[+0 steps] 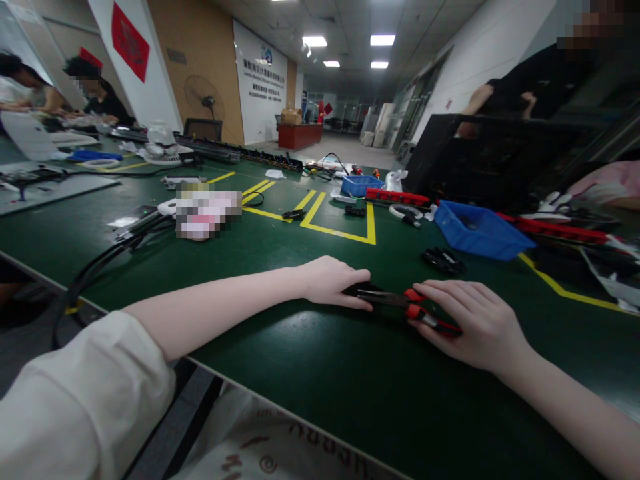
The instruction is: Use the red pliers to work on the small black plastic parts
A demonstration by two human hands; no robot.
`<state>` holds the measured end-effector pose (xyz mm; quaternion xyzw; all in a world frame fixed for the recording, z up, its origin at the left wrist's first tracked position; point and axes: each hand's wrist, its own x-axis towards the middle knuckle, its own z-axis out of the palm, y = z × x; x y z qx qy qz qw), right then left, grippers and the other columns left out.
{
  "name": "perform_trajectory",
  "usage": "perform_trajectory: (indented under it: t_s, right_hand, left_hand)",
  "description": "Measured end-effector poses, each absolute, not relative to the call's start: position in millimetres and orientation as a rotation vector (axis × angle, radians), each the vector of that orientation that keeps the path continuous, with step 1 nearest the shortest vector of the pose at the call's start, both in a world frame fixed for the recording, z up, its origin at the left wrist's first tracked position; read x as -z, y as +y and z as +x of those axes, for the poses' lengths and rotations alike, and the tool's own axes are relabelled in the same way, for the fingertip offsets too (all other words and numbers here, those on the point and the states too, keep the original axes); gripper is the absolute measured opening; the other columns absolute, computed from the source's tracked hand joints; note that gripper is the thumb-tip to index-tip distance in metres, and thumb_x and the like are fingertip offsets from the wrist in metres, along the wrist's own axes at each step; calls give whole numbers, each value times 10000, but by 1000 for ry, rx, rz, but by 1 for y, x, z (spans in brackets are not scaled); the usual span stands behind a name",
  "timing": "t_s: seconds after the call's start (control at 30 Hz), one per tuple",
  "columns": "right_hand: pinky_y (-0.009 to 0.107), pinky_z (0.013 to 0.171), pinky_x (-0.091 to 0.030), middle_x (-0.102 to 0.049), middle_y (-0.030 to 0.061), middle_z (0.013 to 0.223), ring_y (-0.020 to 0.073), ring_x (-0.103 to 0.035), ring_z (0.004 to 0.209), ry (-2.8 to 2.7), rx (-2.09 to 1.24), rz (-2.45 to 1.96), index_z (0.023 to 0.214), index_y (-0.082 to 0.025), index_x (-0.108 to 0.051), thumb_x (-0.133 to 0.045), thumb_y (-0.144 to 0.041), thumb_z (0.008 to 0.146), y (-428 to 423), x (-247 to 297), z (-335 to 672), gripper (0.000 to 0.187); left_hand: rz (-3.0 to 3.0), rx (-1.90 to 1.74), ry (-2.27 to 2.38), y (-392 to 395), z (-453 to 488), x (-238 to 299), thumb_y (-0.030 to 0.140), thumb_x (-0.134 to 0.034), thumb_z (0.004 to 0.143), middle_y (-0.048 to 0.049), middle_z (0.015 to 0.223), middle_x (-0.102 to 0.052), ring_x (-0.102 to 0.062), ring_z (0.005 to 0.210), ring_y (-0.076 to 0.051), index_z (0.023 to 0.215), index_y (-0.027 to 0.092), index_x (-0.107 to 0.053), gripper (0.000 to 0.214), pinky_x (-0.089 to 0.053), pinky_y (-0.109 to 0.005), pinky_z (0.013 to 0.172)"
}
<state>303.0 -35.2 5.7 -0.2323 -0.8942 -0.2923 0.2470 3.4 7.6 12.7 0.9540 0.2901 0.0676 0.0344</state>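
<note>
In the head view, one person's two bare hands are working over a green, smooth-topped table. One pair of pliers with red-and-black handles and dark metal jaws is lying between the hands, just above the tabletop. Three small black plastic parts are sitting beyond the pliers: one part nearer and to the right, a second farther off, a third off to the left. Two blue plastic bins are standing beyond the pliers: a large bin to the right, a small bin farther back.

Left of the pliers, the left hand is pinching one small black piece, thumb and fingers closed on it. Right of the pliers, the right hand is clasping the handles, its fingers bending over the upper one and its thumb pressing from below; the handles are standing somewhat apart. The jaws are pointing toward the left hand and meeting the black piece; whether they are biting on it, I cannot tell.
</note>
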Motion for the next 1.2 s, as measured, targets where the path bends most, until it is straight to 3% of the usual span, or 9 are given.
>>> perform_trajectory:
  t_s: [0.33,0.97,1.2]
  right_hand:
    - [367,712,-579,-753,153,1012,253,-732,850,-2465,715,-619,1225,-129,-620,-644,-323,944,-36,-7,303,342]
    - [330,699,-602,-711,138,1041,228,-715,829,-2516,508,-669,1249,-143,-626,-649,-301,931,-38,-4,301,356]
    - [339,686,-607,-705,144,1088,232,-717,833,-2530,512,-739,1349,-150,-602,-622,-325,945,-43,-6,300,441]
  left_hand:
    - [2925,-220,885,9,3,-12,663,-527,1008,-47,910,-748,-712,767,-218,1128,202,-581,479,-358,-267,584]
    - [2977,-200,873,8,4,-10,637,-552,1006,-56,984,-770,-739,819,-235,1161,218,-566,447,-382,-285,592]
    - [2961,-225,870,9,3,-10,641,-548,1006,-59,962,-767,-736,810,-239,1145,216,-571,447,-379,-285,589]
